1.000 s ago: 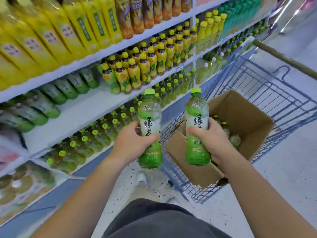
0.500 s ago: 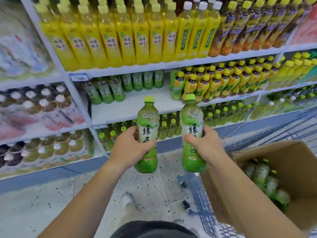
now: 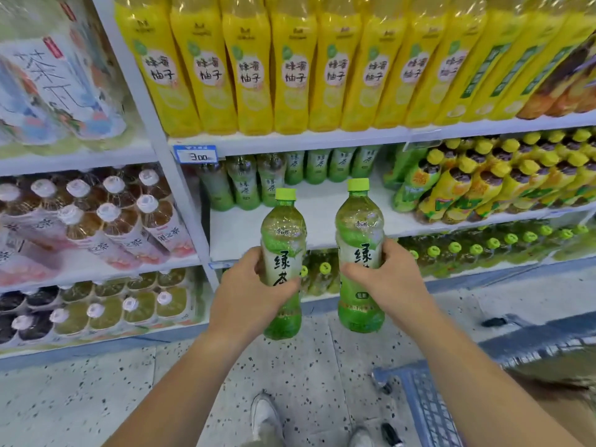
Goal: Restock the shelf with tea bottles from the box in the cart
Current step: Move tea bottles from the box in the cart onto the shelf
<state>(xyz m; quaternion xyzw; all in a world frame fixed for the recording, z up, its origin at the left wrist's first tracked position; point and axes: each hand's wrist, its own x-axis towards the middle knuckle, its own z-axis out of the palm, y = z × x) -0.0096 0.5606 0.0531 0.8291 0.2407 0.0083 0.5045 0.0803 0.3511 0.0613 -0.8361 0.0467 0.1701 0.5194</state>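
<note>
**Loaded and ready to place**

The left green tea bottle point(image 3: 283, 230) and the right green tea bottle point(image 3: 359, 227) are in the air, upright, side by side and a little apart, in front of the shelves. The left hand point(image 3: 250, 295) is wrapped around the label of the left one. The right hand point(image 3: 392, 279) grips the right one in the same way, a little higher. Both hands are closed firmly on their bottles, and the caps are free.

Behind them, the middle shelf board point(image 3: 322, 214) has a wide bare area. A row of the same green tea point(image 3: 245, 185) stands at its back, below the price tag point(image 3: 195, 154). Leaning yellow-capped bottles point(image 3: 451, 185) fill its right part. Of the cart point(image 3: 429, 408) only a blue wire edge shows at the lower right.

I judge that the step in hand is to put both bottles in this bare area. To do it well, pass them under the upper board without knocking the caps. Set them down flat just in front of the back row, labels to the front. Release each one only when it stands stable, and keep away from the yellow-capped bottles.
</note>
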